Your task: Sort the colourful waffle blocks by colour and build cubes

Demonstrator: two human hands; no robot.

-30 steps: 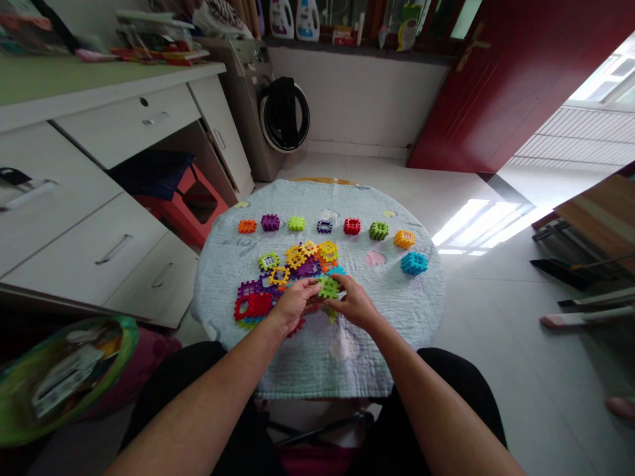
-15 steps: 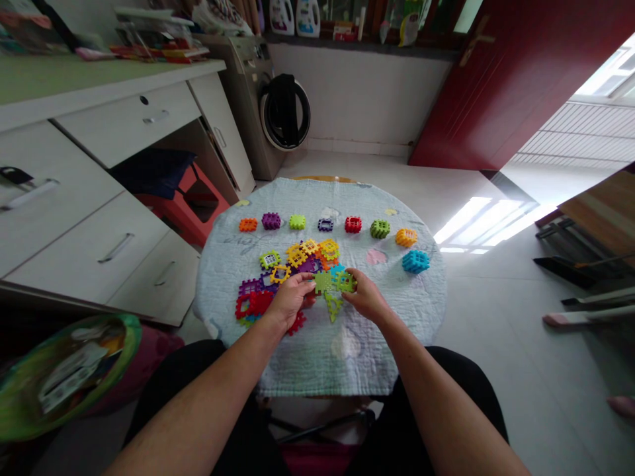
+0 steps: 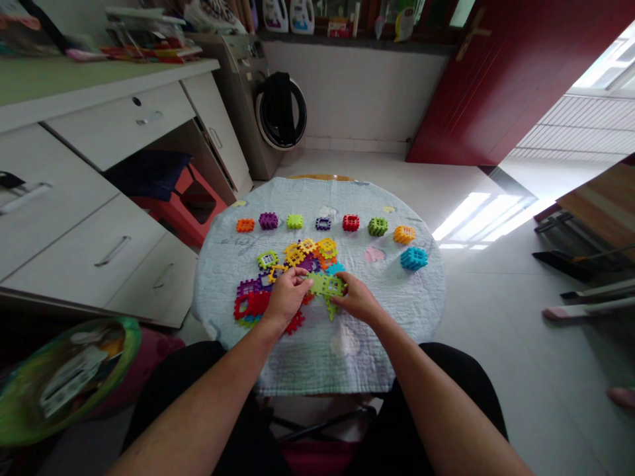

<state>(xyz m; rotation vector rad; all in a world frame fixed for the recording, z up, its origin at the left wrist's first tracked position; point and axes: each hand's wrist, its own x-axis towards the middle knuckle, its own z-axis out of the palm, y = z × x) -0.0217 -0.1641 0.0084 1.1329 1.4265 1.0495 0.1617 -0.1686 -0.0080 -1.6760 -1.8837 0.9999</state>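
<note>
My left hand (image 3: 288,296) pinches a light green square interlocking block piece (image 3: 316,284). Between the fingers of my right hand (image 3: 358,299) is a light green window-patterned block piece (image 3: 334,285). Both pieces meet edge to edge above the table; whether their teeth are locked, I cannot tell. Just below them lies a green triangular piece (image 3: 331,309). A loose pile surrounds my left hand, with yellow pieces (image 3: 294,254), a red piece (image 3: 258,303), purple pieces (image 3: 247,287) and a green window piece (image 3: 268,259). A light blue piece (image 3: 335,268) sits behind the held pair.
Along the far side of the cloth-covered round table (image 3: 342,370) runs a curved row of blocks, from an orange block (image 3: 245,225) through a red block (image 3: 350,223) to a blue block (image 3: 413,258). A bin (image 3: 131,344) stands on the floor at left, near white drawers (image 3: 114,254).
The two green pieces have come together, my right hand moving left and my left hand tilting slightly. The whole view has shifted a little.
</note>
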